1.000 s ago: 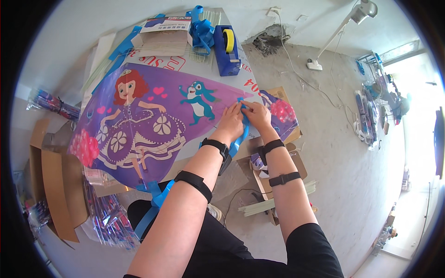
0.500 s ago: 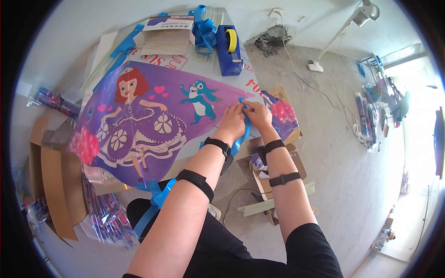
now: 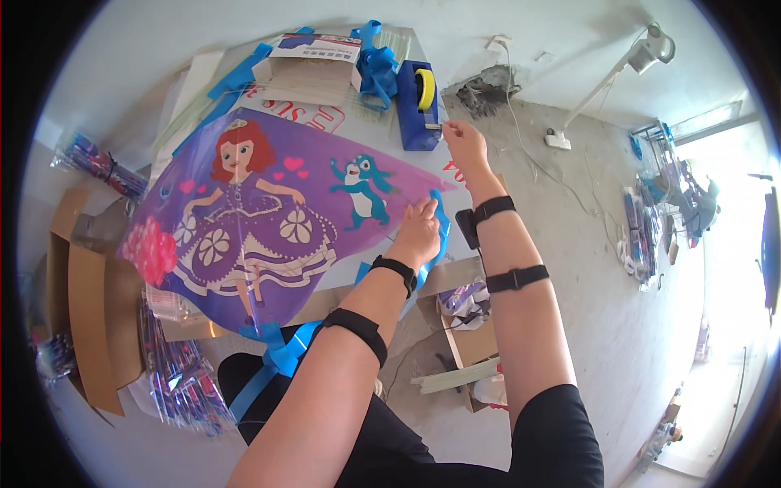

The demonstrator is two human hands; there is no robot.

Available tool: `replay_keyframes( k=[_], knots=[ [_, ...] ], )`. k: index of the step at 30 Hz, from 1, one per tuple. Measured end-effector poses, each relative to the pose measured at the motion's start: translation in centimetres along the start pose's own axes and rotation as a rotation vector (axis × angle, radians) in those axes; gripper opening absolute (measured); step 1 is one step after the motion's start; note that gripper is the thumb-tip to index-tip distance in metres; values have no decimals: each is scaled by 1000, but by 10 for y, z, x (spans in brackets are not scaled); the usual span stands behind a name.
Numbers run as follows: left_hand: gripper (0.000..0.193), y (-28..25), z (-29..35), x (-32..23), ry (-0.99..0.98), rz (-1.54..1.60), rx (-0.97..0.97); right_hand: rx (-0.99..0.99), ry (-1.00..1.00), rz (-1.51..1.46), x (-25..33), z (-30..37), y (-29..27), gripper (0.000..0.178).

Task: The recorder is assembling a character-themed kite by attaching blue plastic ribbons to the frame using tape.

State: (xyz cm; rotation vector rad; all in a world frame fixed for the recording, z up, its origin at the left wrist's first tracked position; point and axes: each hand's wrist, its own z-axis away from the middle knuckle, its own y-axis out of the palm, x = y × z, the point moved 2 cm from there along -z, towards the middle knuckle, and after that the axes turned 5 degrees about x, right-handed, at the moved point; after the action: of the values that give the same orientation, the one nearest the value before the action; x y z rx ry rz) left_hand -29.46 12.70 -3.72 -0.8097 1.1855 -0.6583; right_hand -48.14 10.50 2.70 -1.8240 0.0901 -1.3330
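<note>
A purple kite (image 3: 260, 220) printed with a cartoon girl in a gown and a small blue animal lies flat on the table. My left hand (image 3: 419, 232) presses on its right corner, where a blue ribbon tail (image 3: 439, 228) is pinched against the kite. My right hand (image 3: 464, 142) is raised beside a blue tape dispenser (image 3: 416, 106) with a yellow roll, its fingertips pinched at the dispenser's cutting end, seemingly on a strip of clear tape. Both forearms wear black straps.
A white cardboard box (image 3: 313, 61) and loose blue ribbons (image 3: 374, 65) lie at the table's far end. Brown cartons (image 3: 85, 309) and bagged kites (image 3: 179, 374) stand at my left. An open carton (image 3: 464, 317) sits on the concrete floor by my knees.
My right hand has left the kite's corner and reached up to the tape dispenser. My left hand stays on the corner with the blue ribbon.
</note>
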Motion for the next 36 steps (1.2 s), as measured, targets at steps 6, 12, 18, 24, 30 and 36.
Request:
replay_keyframes(
  k=[6, 12, 18, 24, 30, 36],
  knots=[
    [40, -1, -1, -2, -24, -19, 58, 139, 195, 27, 14, -30, 18, 19],
    [40, 2, -2, 4, -32, 16, 33, 121, 439, -761, 15, -24, 27, 8],
    [43, -3, -2, -9, -44, -49, 172, 79, 367, -853, -7, 1, 20, 10],
    [52, 17, -5, 12, -70, 258, -85, -6, 325, -514, 4, 7, 42, 12],
    [40, 2, -5, -7, -18, 156, -69, -15, 207, 171, -47, 10, 20, 20],
    [32, 14, -1, 14, 82, 26, -155, 212, 257, -446, -54, 51, 12, 14]
  ],
)
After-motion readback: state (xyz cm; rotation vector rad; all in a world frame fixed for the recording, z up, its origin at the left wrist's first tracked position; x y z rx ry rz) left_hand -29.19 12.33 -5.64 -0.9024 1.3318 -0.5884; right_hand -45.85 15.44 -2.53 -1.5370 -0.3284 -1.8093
